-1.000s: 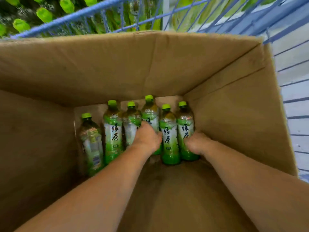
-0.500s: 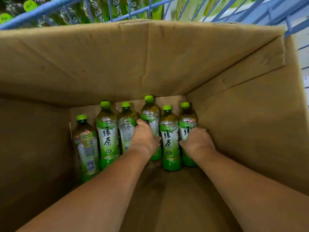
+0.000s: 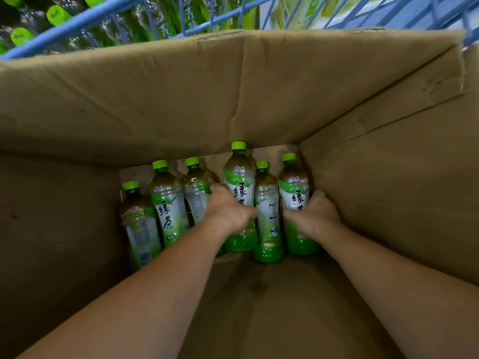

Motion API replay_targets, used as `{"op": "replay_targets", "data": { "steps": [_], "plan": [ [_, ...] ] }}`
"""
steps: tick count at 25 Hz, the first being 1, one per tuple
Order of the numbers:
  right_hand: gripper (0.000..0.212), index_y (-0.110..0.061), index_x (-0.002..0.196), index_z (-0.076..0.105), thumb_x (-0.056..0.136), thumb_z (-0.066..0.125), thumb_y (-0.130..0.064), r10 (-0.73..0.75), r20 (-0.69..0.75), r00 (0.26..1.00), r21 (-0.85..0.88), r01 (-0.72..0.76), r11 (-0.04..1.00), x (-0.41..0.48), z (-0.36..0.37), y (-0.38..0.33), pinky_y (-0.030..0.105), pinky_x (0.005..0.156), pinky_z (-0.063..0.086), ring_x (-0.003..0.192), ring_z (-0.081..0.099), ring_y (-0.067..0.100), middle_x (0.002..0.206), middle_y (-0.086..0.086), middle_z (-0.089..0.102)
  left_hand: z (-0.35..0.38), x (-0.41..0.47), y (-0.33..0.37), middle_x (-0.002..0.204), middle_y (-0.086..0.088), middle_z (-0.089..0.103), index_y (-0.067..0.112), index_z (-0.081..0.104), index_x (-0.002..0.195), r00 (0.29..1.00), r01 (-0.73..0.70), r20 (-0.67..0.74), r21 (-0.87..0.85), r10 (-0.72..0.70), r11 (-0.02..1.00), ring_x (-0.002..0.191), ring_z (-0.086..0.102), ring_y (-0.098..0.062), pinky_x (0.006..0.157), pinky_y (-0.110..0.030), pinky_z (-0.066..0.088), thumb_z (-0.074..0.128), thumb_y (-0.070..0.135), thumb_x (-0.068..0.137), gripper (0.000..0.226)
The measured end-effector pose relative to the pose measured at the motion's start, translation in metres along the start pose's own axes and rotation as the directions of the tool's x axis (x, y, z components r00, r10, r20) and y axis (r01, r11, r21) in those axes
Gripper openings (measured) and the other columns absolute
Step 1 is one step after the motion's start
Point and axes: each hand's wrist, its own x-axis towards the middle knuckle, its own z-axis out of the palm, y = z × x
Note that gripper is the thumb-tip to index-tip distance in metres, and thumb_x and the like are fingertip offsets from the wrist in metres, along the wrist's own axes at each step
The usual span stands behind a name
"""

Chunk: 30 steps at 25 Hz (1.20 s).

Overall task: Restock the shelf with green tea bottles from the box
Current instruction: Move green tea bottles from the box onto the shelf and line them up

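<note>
Several green tea bottles with lime caps stand in a row at the far end of a deep cardboard box point(image 3: 259, 94). My left hand point(image 3: 228, 211) grips the middle bottle point(image 3: 239, 177), which sits higher than its neighbours. My right hand point(image 3: 315, 213) grips the rightmost bottle point(image 3: 294, 185), close to the box's right wall. Between them stands a free bottle point(image 3: 268, 224). Three more bottles point(image 3: 168, 203) stand to the left, untouched.
The box sits in a blue wire cart point(image 3: 108, 11). Beyond the cart, more green-capped bottles point(image 3: 55, 15) fill the upper left. The near half of the box floor point(image 3: 272, 307) is bare cardboard. The box walls rise high on all sides.
The bottle in my left hand has risen slightly above the row. My right hand has wrapped further round the rightmost bottle. The view has shifted a little closer.
</note>
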Motion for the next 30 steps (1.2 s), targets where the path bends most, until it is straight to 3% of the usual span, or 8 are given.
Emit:
{"op": "replay_targets", "data": {
  "steps": [3, 7, 10, 12, 17, 22, 26, 30],
  "plan": [
    [0.066, -0.007, 0.118, 0.056, 0.065, 0.083, -0.035, 0.028, 0.146, 0.989, 0.126, -0.047, 0.991, -0.001, -0.011, -0.001, 0.04, 0.081, 0.055, 0.1, 0.066, 0.032, 0.114, 0.014, 0.065, -0.011, -0.006, -0.009, 0.123, -0.01, 0.056, 0.011, 0.031, 0.135, 0.999, -0.027, 0.034, -0.046, 0.028, 0.999, 0.112, 0.059, -0.032, 0.091, -0.042, 0.054, 0.088, 0.028, 0.071, 0.087],
    [0.059, -0.005, 0.119, 0.061, 0.067, 0.08, -0.026, 0.035, 0.292, 0.956, 0.26, -0.115, 0.959, -0.018, -0.026, -0.003, 0.048, 0.071, 0.062, 0.084, 0.073, 0.035, 0.105, 0.02, 0.07, -0.025, -0.023, -0.011, 0.102, 0.001, 0.055, 0.017, 0.031, 0.118, 0.995, -0.084, 0.052, -0.011, 0.085, 0.996, 0.087, 0.058, -0.018, 0.065, -0.031, 0.05, 0.085, 0.031, 0.069, 0.075],
    [0.029, -0.008, 0.104, 0.069, 0.077, 0.075, -0.015, 0.009, 0.259, 0.966, 0.322, -0.095, 0.942, -0.045, -0.037, -0.006, 0.047, 0.073, 0.062, 0.075, 0.073, 0.031, 0.09, 0.016, 0.074, -0.036, -0.044, -0.012, 0.104, -0.005, 0.061, 0.014, 0.044, 0.117, 0.987, -0.116, 0.101, -0.059, 0.122, 0.991, 0.093, 0.062, -0.023, 0.077, -0.036, 0.054, 0.084, 0.025, 0.069, 0.064],
    [0.02, -0.013, 0.096, 0.071, 0.077, 0.074, -0.015, -0.001, 0.218, 0.976, 0.36, -0.079, 0.93, -0.068, -0.049, -0.01, 0.049, 0.081, 0.06, 0.081, 0.072, 0.032, 0.093, 0.015, 0.074, -0.047, -0.065, -0.011, 0.104, -0.006, 0.066, 0.014, 0.052, 0.114, 0.984, -0.138, 0.097, -0.116, 0.149, 0.984, 0.09, 0.064, -0.021, 0.07, -0.033, 0.053, 0.083, 0.021, 0.068, 0.056],
    [0.037, -0.013, 0.096, 0.071, 0.062, 0.074, -0.026, -0.043, 0.169, 0.985, 0.38, -0.025, 0.925, -0.138, -0.075, -0.022, 0.048, 0.081, 0.06, 0.085, 0.072, 0.031, 0.095, 0.012, 0.074, -0.076, -0.127, -0.014, 0.1, -0.004, 0.068, 0.016, 0.055, 0.11, 0.982, -0.178, 0.04, -0.164, 0.187, 0.97, 0.09, 0.066, -0.021, 0.078, -0.038, 0.057, 0.082, 0.021, 0.064, 0.054],
    [0.019, -0.013, 0.092, 0.071, 0.074, 0.073, -0.021, -0.116, 0.09, 0.989, 0.426, 0.068, 0.902, -0.214, -0.089, -0.037, 0.031, 0.063, 0.059, 0.073, 0.072, 0.02, 0.086, 0.009, 0.073, -0.111, -0.194, -0.021, 0.091, -0.007, 0.073, 0.016, 0.066, 0.097, 0.959, -0.263, 0.045, -0.22, 0.279, 0.939, 0.077, 0.07, -0.015, 0.055, -0.027, 0.055, 0.08, 0.025, 0.056, 0.045],
    [0.005, -0.015, 0.081, 0.07, 0.079, 0.069, -0.021, -0.176, 0.026, 0.984, 0.406, 0.15, 0.901, -0.27, -0.101, -0.05, 0.024, 0.053, 0.049, 0.068, 0.067, 0.017, 0.074, 0.001, 0.069, -0.14, -0.239, -0.029, 0.09, -0.005, 0.071, 0.015, 0.062, 0.096, 0.944, -0.317, 0.02, -0.213, 0.329, 0.924, 0.08, 0.07, -0.018, 0.059, -0.031, 0.055, 0.081, 0.022, 0.056, 0.046],
    [0.016, -0.013, 0.09, 0.069, 0.078, 0.071, -0.024, -0.2, -0.059, 0.978, 0.452, 0.205, 0.868, -0.311, -0.105, -0.058, 0.028, 0.057, 0.049, 0.074, 0.068, 0.022, 0.08, 0.006, 0.071, -0.169, -0.265, -0.039, 0.091, -0.002, 0.068, 0.018, 0.056, 0.1, 0.909, -0.411, -0.016, -0.194, 0.416, 0.891, 0.08, 0.068, -0.015, 0.059, -0.03, 0.051, 0.085, 0.027, 0.058, 0.051]
  ]
}}
